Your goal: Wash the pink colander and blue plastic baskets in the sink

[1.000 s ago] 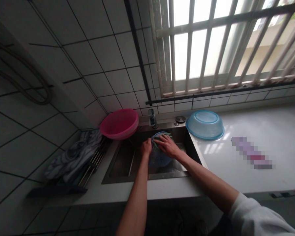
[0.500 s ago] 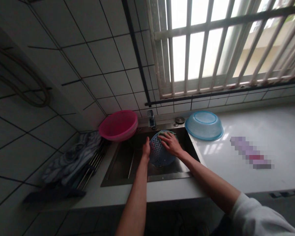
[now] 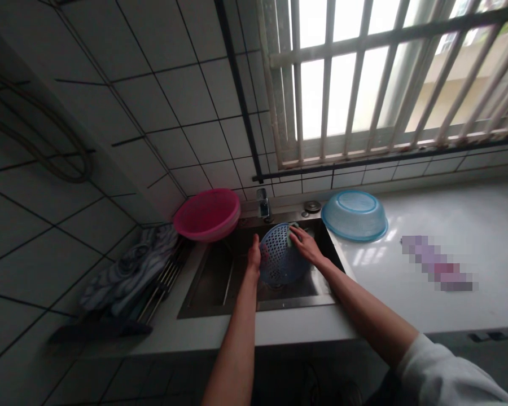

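Over the sink [image 3: 237,309] a blue perforated colander [image 3: 279,259] is held tilted, its holed side turned toward me. My left hand [image 3: 254,256] grips the colander's left rim, thumb upward. At the upper right rim my right hand [image 3: 305,243] presses a green cloth [image 3: 292,229] against the colander, fingers closed over it. Most of the cloth is hidden under those fingers. Behind the colander stands the faucet [image 3: 263,203].
A pink basin [image 3: 207,217] leans at the sink's back left corner. An upturned light-blue basin [image 3: 355,215] lies on the counter [image 3: 427,203] to the right, near a blurred purple item [image 3: 438,265]. Striped cloth [image 3: 129,268] lies on a metal rack [image 3: 163,282] at left.
My right hand has shifted right and slightly down along the colander's rim with the green cloth, uncovering more of the holes. My left hand keeps its hold.
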Available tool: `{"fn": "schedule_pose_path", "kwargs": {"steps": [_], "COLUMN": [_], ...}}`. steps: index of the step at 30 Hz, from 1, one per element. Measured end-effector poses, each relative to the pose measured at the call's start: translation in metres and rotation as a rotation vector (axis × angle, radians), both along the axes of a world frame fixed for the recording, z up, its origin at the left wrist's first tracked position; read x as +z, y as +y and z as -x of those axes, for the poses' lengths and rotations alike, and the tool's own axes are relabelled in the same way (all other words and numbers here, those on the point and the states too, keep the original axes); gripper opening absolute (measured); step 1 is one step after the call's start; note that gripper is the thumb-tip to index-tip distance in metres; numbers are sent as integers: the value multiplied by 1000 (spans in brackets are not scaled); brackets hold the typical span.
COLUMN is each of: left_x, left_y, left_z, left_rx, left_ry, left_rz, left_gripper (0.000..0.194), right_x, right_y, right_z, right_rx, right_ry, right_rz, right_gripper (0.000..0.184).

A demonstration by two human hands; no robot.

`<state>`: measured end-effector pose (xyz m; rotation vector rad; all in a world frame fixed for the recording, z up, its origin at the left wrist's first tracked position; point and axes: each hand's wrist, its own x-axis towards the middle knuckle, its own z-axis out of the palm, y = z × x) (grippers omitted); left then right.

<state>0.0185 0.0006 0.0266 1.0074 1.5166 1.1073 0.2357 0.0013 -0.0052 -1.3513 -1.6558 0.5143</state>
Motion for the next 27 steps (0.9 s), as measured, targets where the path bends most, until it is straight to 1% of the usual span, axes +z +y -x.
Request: {"fn": "schedule_pose_path", "kwargs": {"steps": [1, 3, 6, 7, 10, 11, 12, 14, 16, 17, 20, 22, 24, 25, 27], "left_x": [0, -2, -5, -5, -1, 1, 4, 7, 8, 8, 4, 2, 0, -1, -2], "left_y": [0, 0, 3, 4, 5, 5, 4, 3, 3, 4, 6, 6, 5, 5, 3], "left_z": [0, 0, -2, -2, -3, -2, -2, -2, -2, -2, -2, -2, 0, 0, 1], "left_rx": [6, -4, -30, -13, 97, 124, 134, 121, 103, 98, 108, 115, 99, 85, 65], "left_ry": [4, 5, 78, 137, 377, 437, 475, 481, 404, 344, 184, 140, 119, 105, 70], "left_rz": [-6, -23, -90, -123, -248, -272, -273, -185, -53, -12, 6, 1, -14, -24, -19], "left_gripper": [85, 79, 68, 61, 32, 25, 22, 28, 44, 50, 61, 65, 69, 72, 77], "right_x": [-2, -3, -1, -1, -4, -4, -4, 0, 8, 13, 28, 33, 32, 29, 21], "right_y": [2, 2, -2, -3, -5, -5, -6, -10, -19, -24, -40, -44, -41, -36, -24], "right_z": [-1, -1, 4, 6, 10, 11, 13, 18, 26, 31, 47, 52, 48, 43, 28], "right_rx": [-9, -13, 24, 56, 177, 209, 228, 233, 254, 295, 490, 562, 523, 466, 299], "right_ry": [16, -1, -67, -83, -127, -145, -169, -230, -310, -355, -465, -480, -436, -391, -255], "right_rz": [0, -60, -119, -112, -94, -103, -115, -141, -186, -224, -353, -387, -362, -332, -243], "right_gripper": [50, 50, 48, 47, 48, 49, 49, 48, 44, 42, 31, 30, 32, 34, 37]}}
